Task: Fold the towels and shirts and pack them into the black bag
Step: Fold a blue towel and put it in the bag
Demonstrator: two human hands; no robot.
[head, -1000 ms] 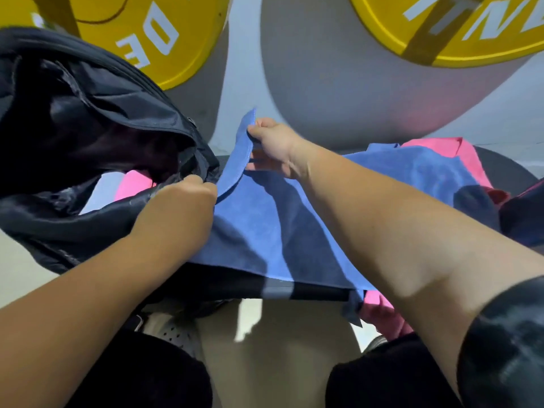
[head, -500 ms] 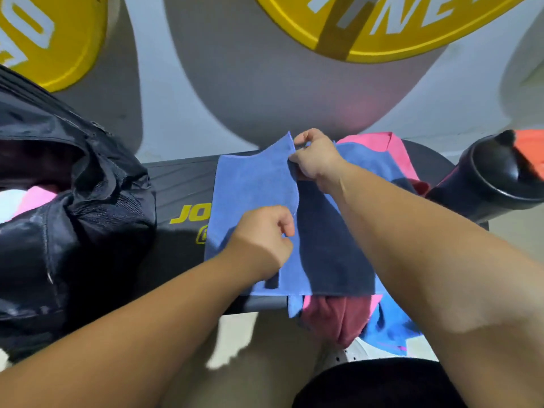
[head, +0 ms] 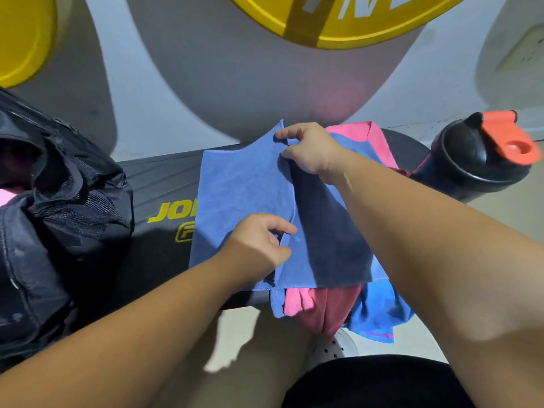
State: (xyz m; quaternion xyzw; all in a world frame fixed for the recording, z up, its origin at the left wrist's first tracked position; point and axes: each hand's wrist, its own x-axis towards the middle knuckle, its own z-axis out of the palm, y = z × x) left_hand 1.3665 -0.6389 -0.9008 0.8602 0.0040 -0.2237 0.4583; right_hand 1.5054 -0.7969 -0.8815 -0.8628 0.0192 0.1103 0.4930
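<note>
The blue towel (head: 244,195), probably soft, light and floppy, is lying mid-frame on the black bench (head: 153,178), with the left hand (head: 259,245) and right hand (head: 309,148) pinching its folded edge at the near and far ends, likely the best holds.

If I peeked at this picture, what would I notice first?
Probably the blue towel in the middle, lying on a black bench, with the right hand pinching its far corner and the left hand pinching its nearer edge. Next come the big yellow disc at the top and the black bottle with an orange lid at the right. The black bag sits at the left, with something pink showing inside.
</note>
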